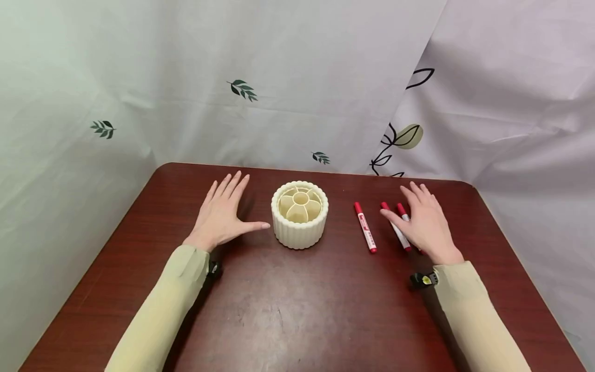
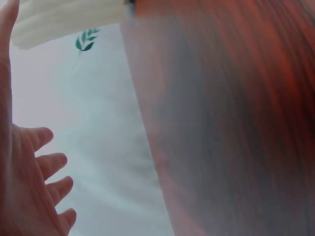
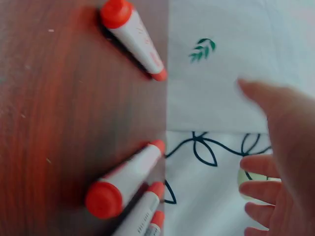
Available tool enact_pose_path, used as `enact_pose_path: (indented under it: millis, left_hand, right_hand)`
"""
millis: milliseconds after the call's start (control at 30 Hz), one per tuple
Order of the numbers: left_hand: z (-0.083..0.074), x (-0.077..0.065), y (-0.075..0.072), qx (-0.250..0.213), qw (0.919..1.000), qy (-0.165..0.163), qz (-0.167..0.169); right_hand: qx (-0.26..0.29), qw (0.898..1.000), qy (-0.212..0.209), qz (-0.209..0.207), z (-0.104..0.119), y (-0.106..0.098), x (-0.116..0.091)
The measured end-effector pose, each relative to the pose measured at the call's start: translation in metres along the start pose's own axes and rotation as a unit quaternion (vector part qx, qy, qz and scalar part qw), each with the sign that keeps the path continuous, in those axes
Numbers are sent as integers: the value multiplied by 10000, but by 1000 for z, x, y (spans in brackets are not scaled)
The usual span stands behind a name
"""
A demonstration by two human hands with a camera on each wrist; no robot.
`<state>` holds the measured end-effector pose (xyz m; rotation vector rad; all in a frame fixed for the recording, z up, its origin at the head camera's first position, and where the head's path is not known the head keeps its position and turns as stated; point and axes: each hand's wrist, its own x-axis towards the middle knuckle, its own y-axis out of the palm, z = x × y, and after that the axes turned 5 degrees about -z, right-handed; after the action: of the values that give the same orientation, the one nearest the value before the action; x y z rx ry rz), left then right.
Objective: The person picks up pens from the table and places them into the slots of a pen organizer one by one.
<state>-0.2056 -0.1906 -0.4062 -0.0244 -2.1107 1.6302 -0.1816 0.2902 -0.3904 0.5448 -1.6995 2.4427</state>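
Observation:
A cream round pen holder (image 1: 299,235) with ribbed sides and petal-shaped compartments stands upright on the dark red-brown table. Left of it, my left hand (image 1: 223,214) is spread with straight fingers, its thumb tip close to the holder's side. The holder's wall (image 2: 69,22) also shows at the top of the left wrist view. My right hand (image 1: 425,222) hovers with fingers extended over several red-capped white markers, partly hiding them. One marker (image 1: 365,227) lies farther left, between the holder and this hand; another marker (image 1: 398,235) passes under the thumb. Neither hand holds anything.
The wood-grained table (image 1: 279,310) has rounded far corners. Behind it hangs a pale curtain (image 1: 288,103) with leaf prints, close to the far edge. A dark wrist device (image 1: 424,280) sits at the right cuff, and a similar device (image 1: 214,269) at the left.

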Motion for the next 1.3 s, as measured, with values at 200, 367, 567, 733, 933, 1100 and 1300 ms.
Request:
enact_pose_path:
  millis: [200,367,567,733,933,1100,1300]
  left_hand:
    - [-14,-1,-3,-658,9974,90,-262]
    - [-37,-5,-6,-1792,9833,-100,-302]
    - [-62,-4,-3,-3072,9503,-288,-404]
    - [-77,1,5,-3504,9351,-319,-418]
    - [-85,6,10,-3435,9369,-431,-489]
    - [-87,6,8,-3289,9420,-476,-468]
    - [-87,7,5,-3170,9462,-497,-409]
  right_hand:
    - [265,9980,454,-341,-14,-16,-5]
    - [323,9938,832,-670,-29,-25,-11]
    - [456,9903,1146,-633,-45,-34,-18]
    - [496,9891,1333,-380,-55,-32,-28]
    - [509,9911,1226,16,-63,-24,-36]
    - [515,9915,1163,273,-66,-18,-41]
    - [441,9903,1254,402,-70,-12,-43]
